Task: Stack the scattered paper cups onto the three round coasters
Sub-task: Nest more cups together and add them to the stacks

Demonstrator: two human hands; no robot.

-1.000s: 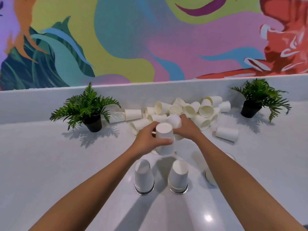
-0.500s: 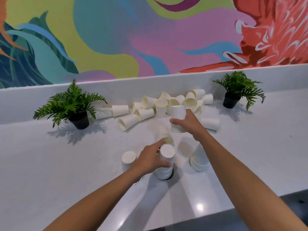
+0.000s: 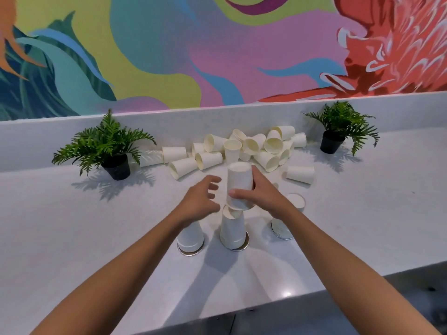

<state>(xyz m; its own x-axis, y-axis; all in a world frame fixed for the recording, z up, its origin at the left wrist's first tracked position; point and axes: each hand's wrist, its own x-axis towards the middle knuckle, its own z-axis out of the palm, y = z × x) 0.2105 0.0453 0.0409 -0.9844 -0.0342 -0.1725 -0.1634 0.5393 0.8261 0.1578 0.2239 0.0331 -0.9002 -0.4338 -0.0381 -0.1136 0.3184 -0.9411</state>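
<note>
One held cup (image 3: 238, 180): turned mouth-down with its base uppermost, it is grasped round the lower wall by the right grip (image 3: 262, 195), thumb on the near side and fingers wrapped behind.
Right grip state: clenched round the held cup.
Left grip (image 3: 199, 201) state: released, with fingers spread and nothing held, just beside the held cup.
Directly below the right grip: the middle stack (image 3: 232, 233) of inverted cups stands on the middle coaster (image 3: 244, 246). The held cup's rim is poised at the stack's top; whether contact is made cannot be told.
Below the left grip: a left stack (image 3: 191, 235) is seated on the left coaster (image 3: 191, 253).
Under the right wrist: a right stack (image 3: 278, 228), partly hidden by the forearm, is set on the right coaster (image 3: 283, 236).
Beyond both grips: loose cups (image 3: 251, 146) are heaped on the tabletop (image 3: 72, 238), most lying on their sides. A lone cup (image 3: 300, 174) lies apart, to the outer side of the right grip.
Step judged: the held cup is to be sleeved over the middle stack.
Handling judged: the paper cups are taken to be very light, thin-walled and easily dented, so only a gentle squeeze is called for. The taper should let them nest, though a skewed cup may jam.
Where hold is best taken: on opposite sides of the wall near the rolled rim or the base, where the paper is stiffest.
Risk judged: a stack this light could be toppled by a sideways nudge.
</note>
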